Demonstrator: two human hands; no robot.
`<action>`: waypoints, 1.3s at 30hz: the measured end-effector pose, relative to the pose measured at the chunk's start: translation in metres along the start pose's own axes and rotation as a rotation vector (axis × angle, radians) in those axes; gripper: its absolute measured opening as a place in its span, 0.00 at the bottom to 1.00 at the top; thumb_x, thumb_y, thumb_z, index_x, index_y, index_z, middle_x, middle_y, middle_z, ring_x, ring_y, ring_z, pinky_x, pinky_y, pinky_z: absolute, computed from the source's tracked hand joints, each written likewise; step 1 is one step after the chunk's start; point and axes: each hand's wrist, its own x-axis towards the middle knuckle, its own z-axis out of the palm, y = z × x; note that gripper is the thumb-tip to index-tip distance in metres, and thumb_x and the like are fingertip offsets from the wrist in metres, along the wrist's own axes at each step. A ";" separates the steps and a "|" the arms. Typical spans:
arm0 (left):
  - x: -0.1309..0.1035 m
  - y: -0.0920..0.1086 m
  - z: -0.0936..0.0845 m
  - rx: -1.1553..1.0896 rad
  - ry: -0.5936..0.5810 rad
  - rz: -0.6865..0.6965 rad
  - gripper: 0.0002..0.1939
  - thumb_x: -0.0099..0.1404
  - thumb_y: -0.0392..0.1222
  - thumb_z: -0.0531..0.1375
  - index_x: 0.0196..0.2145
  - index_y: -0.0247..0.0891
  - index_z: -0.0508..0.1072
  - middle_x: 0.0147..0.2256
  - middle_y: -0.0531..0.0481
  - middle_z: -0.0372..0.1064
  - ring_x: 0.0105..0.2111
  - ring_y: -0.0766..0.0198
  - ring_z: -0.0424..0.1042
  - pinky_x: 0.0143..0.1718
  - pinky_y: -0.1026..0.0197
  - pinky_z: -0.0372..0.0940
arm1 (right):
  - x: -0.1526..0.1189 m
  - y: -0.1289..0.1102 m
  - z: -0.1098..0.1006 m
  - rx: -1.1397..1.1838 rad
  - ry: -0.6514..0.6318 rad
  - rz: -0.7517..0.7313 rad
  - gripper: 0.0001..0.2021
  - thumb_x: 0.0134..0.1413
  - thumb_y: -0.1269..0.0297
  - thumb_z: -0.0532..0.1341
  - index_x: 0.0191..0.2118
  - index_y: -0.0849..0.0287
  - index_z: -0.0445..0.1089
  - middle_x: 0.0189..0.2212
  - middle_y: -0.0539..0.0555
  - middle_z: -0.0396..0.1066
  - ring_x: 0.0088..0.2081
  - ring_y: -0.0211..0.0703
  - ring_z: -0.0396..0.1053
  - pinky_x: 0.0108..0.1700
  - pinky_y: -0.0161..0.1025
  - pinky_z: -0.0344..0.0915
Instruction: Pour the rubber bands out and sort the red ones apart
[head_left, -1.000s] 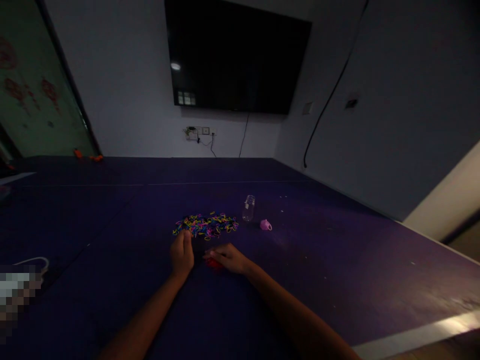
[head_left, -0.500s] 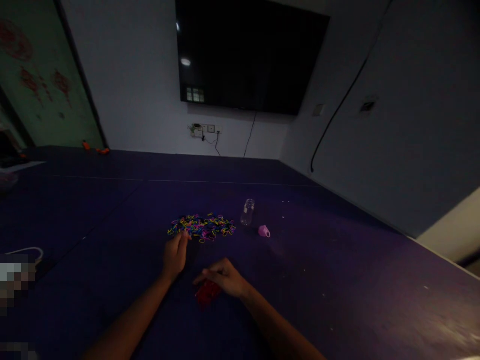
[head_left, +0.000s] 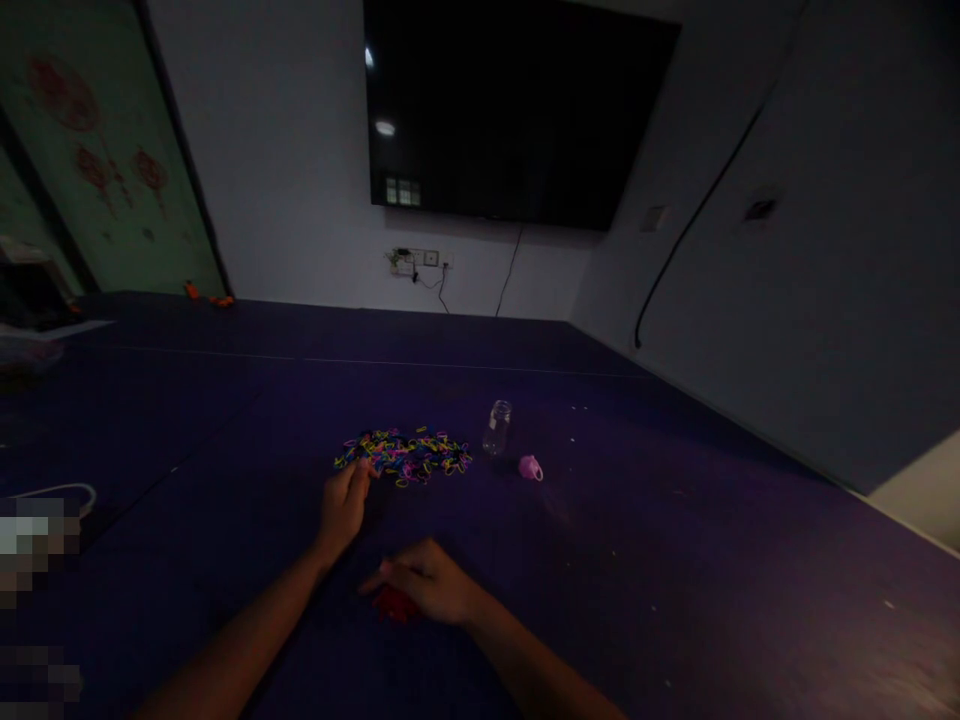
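Observation:
A loose pile of small coloured rubber bands point(head_left: 409, 455) lies on the dark blue-purple floor. My left hand point(head_left: 345, 503) is at the pile's near-left edge, its thumb and fingers pinched together; whatever they hold is too small to make out. Closer to me, my right hand point(head_left: 429, 578) reaches leftward over a small dark red heap point(head_left: 395, 604), with its fingers stretched out and partly covering it. The dim light hides what the heap is made of. To the pile's right stands a clear jar point(head_left: 497, 428), and beside that lies a pink lid with a loop point(head_left: 530, 468).
A large black television point(head_left: 517, 110) hangs on the far wall, above sockets and cables point(head_left: 420, 260). Small orange objects point(head_left: 220, 301) lie by the green door point(head_left: 112, 170). White specks dot the floor to the right. A pale cord point(head_left: 67, 490) curves at the left edge.
My right hand has shifted left and slightly toward me, covering more of the red heap. My left hand stays pinched by the pile. The whole view has turned slightly.

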 end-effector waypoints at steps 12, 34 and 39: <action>0.014 -0.012 -0.015 0.283 0.082 0.123 0.20 0.63 0.54 0.51 0.21 0.39 0.68 0.17 0.54 0.62 0.18 0.65 0.61 0.22 0.65 0.51 | 0.007 -0.012 -0.010 0.290 0.362 0.021 0.39 0.53 0.32 0.43 0.35 0.64 0.78 0.34 0.62 0.77 0.40 0.52 0.74 0.49 0.48 0.64; 0.024 -0.018 -0.015 0.539 -0.092 0.034 0.18 0.67 0.48 0.50 0.25 0.38 0.72 0.18 0.53 0.64 0.20 0.66 0.63 0.22 0.66 0.46 | 0.028 0.004 -0.042 -0.237 0.826 -0.052 0.30 0.61 0.44 0.45 0.36 0.62 0.75 0.33 0.58 0.75 0.36 0.47 0.71 0.39 0.39 0.65; 0.015 -0.010 -0.002 0.598 -0.213 0.153 0.17 0.67 0.47 0.50 0.30 0.39 0.75 0.20 0.52 0.68 0.22 0.64 0.68 0.23 0.65 0.50 | 0.033 0.017 -0.073 -0.742 0.979 0.192 0.24 0.63 0.54 0.46 0.29 0.60 0.73 0.25 0.54 0.72 0.27 0.41 0.68 0.29 0.34 0.56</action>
